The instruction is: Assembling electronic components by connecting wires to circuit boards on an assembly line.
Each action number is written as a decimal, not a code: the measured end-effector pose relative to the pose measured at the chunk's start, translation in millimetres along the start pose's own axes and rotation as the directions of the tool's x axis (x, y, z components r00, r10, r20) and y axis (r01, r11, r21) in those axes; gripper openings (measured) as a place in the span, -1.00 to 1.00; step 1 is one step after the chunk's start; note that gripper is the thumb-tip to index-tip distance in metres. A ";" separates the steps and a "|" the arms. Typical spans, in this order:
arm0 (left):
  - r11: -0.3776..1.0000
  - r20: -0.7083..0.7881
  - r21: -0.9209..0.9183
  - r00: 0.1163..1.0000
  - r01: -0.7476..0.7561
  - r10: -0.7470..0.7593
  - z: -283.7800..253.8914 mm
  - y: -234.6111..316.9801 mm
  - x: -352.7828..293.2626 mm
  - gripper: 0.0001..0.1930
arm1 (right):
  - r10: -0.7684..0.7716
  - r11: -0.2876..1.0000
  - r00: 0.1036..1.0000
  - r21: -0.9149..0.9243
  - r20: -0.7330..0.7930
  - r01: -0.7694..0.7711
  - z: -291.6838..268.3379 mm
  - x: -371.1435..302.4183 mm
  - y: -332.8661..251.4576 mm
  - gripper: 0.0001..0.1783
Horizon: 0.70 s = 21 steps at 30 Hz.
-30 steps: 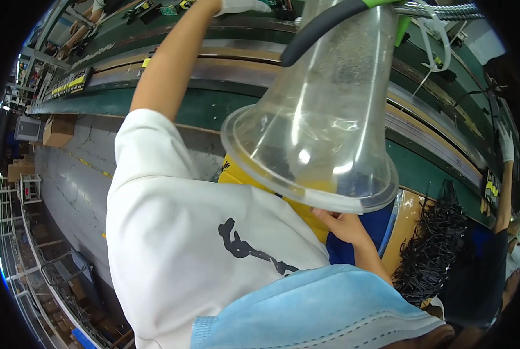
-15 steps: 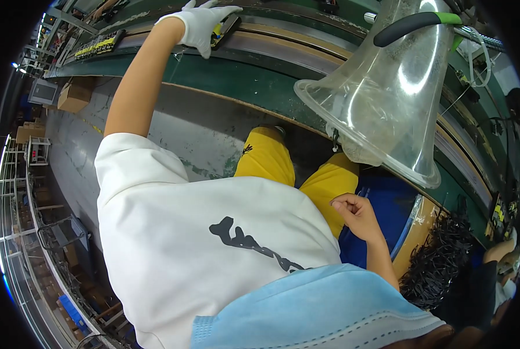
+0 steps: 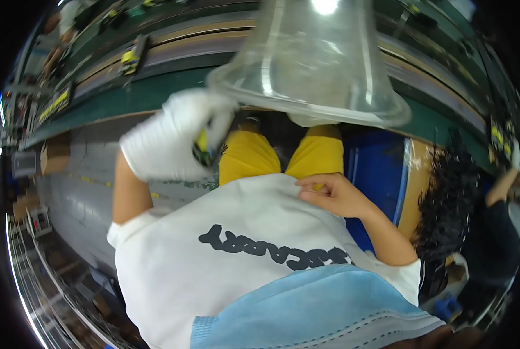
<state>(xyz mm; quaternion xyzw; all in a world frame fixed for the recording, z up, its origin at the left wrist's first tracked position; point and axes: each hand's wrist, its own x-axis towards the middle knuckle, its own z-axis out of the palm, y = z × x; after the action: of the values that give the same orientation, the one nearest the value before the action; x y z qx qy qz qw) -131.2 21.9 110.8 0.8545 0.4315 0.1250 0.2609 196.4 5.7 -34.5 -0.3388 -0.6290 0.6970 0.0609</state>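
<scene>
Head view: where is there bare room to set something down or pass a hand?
Bare green bench edge left of the gloved left hand. Crowded centre: clear plastic cone over yellow lap, bare right hand there. Black cable pile fills the right.

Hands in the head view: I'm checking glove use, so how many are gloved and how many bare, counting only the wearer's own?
Gloved: 1, the left hand, in a white glove, closed on a small yellow and dark object.
Bare: 1, the right hand, at the white shirt.
Total: 2.
</scene>
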 end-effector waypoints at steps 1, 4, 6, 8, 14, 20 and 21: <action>0.987 0.097 -0.107 0.986 -0.122 0.132 20.0 3.3 9.1 -0.28 | -0.077 0.997 0.997 -0.020 0.022 0.077 1.9 0.2 2.4 -0.55; 0.954 0.102 -0.176 0.959 -0.242 0.262 88.1 12.0 17.2 -0.17 | -0.086 0.956 0.996 0.278 -0.017 0.087 8.4 -5.2 -16.4 -0.36; 0.921 0.017 -0.257 0.951 -0.293 0.308 118.6 17.9 28.6 -0.14 | -0.099 0.959 0.991 0.255 -0.095 0.120 12.2 -6.1 -11.0 -0.34; 0.886 -0.015 -0.312 0.934 -0.344 0.358 145.3 27.4 38.3 -0.13 | -0.160 0.964 0.971 0.184 -0.179 0.193 10.8 -9.4 -4.6 -0.30; 0.200 -0.124 -0.979 0.909 -0.046 -0.397 197.4 38.2 33.5 -0.17 | -0.149 0.989 0.919 -0.044 -0.365 0.143 -3.4 -39.7 -57.4 -0.32; 0.280 -0.263 -0.947 0.878 -0.156 -0.400 208.0 25.5 30.6 -0.22 | -0.511 0.794 0.773 -0.551 -0.376 0.256 4.9 -34.5 -41.6 -0.24; 0.269 -0.275 -0.948 0.867 -0.171 -0.416 207.8 21.6 28.3 -0.22 | -0.510 0.795 0.771 -0.552 -0.381 0.253 3.1 -36.2 -41.1 -0.24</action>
<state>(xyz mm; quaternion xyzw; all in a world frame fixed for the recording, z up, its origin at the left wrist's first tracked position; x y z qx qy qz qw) -8.6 -36.2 -50.6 0.4258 0.3849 0.5416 0.6142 208.2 -7.1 17.5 -0.3759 -0.7957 0.3789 0.2863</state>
